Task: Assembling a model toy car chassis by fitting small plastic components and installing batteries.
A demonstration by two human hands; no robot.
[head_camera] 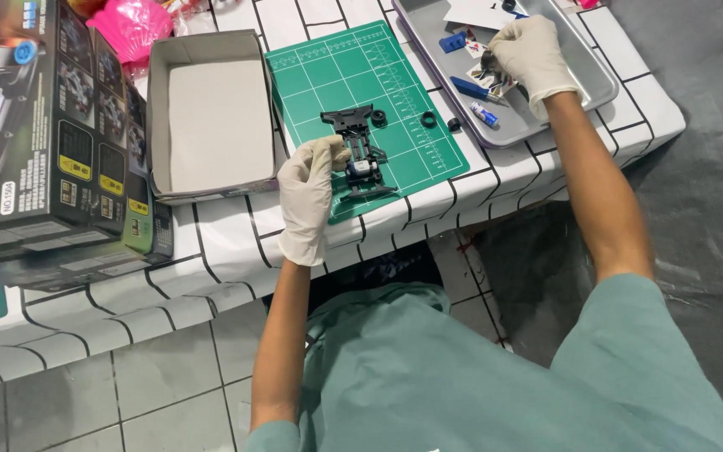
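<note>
Nearest me, my left hand (307, 197) in its white glove rests on the white worktop (211, 243) with black lines, fingers closed on the edge of the black plastic toy-car chassis (360, 151), which lies on the green cutting mat (361, 79). I judge the build early: the chassis is bare, with no wheels or body, and small black rings (427, 119) lie loose beside it. Left of the mat sits an open grey cardboard box (209, 113). Farther off, my gloved right hand (529, 52) pinches a small dark part (489, 60) over the grey metal tray (596, 75) of blue pieces.
</note>
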